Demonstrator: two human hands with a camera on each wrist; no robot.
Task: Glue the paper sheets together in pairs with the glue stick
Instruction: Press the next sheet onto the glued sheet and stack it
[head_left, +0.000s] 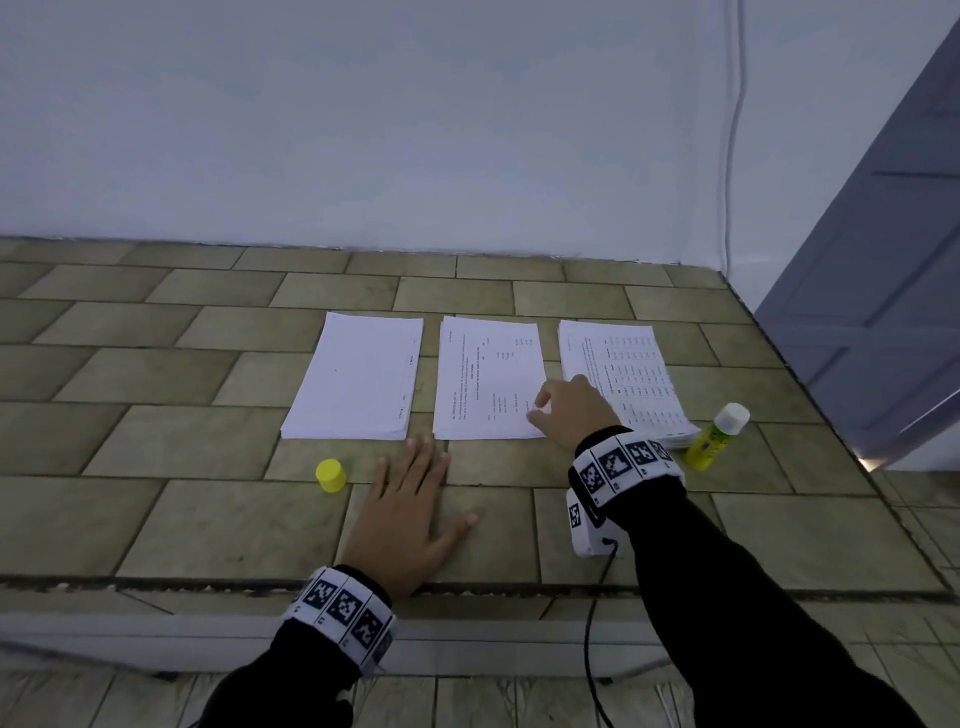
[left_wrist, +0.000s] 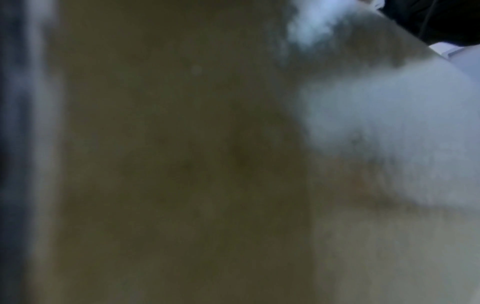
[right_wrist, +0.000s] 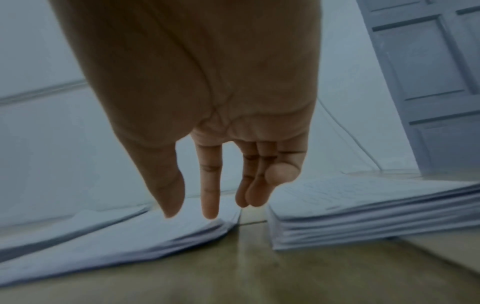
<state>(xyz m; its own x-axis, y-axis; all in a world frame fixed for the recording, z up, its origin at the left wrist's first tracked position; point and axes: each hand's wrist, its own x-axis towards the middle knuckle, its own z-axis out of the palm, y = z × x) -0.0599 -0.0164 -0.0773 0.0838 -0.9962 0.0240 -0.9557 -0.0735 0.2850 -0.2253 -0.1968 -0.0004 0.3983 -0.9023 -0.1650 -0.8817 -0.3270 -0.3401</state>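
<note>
Three paper stacks lie side by side on the tiled counter (head_left: 208, 525): a blank left stack (head_left: 358, 376), a printed middle stack (head_left: 488, 379) and a printed right stack (head_left: 623, 374). My right hand (head_left: 537, 410) reaches down to the near right corner of the middle stack (right_wrist: 130, 242). Its thumb and straight index fingertips (right_wrist: 210, 205) touch the top sheet. The right stack (right_wrist: 363, 216) sits just beside them. My left hand (head_left: 431, 483) lies flat on the counter in front of the stacks, holding nothing. The yellow glue stick (head_left: 717, 436), white top exposed, stands right of the right stack. Its yellow cap (head_left: 331, 474) stands left of my left hand.
A white wall rises behind the counter, with a thin cable (head_left: 727, 208) running down it. A grey door (head_left: 883, 260) stands at the right. The counter's front edge runs under my left wrist. The left wrist view is a blur of tile.
</note>
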